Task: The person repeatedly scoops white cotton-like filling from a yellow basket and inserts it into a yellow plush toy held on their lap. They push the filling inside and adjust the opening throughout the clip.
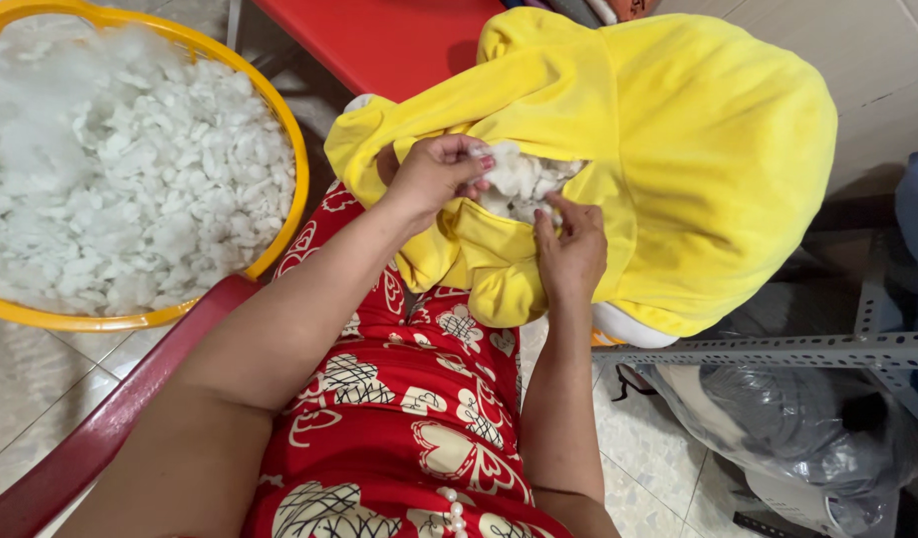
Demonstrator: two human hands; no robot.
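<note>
Two bare hands work at one large item: a yellow plush cover (678, 149), soft-pile, lying across the person's lap over a red patterned garment (399, 418), its bulk reaching away toward the upper right of the head view. Its long axis runs from the lap up and rightward; the open seam faces the person, the rounded closed end points away. Next in size, a yellow-rimmed basin (284, 130) heaped with white fibre filling (110, 169) sits on the tiled floor (30, 389) at the person's left, well apart from the cover. A red chair arm (110, 428) runs between basin and lap; a red surface (379, 40) lies beyond. At right, a grey perforated metal bar (778, 351) crosses above a dark plastic bag (807, 428). Smaller: the left hand (434, 174), fingers curled, pinches a tuft of stuffing (524, 179) at the opening. The right hand (573, 249), fingers pressed together, grips the lower lip of the seam and touches the tuft. Handling note, as a judgement: the stuffing goes in best in small tufts, pushed deep toward the far closed end, while the right hand keeps the seam stretched wide so nothing bunches at the mouth.
</note>
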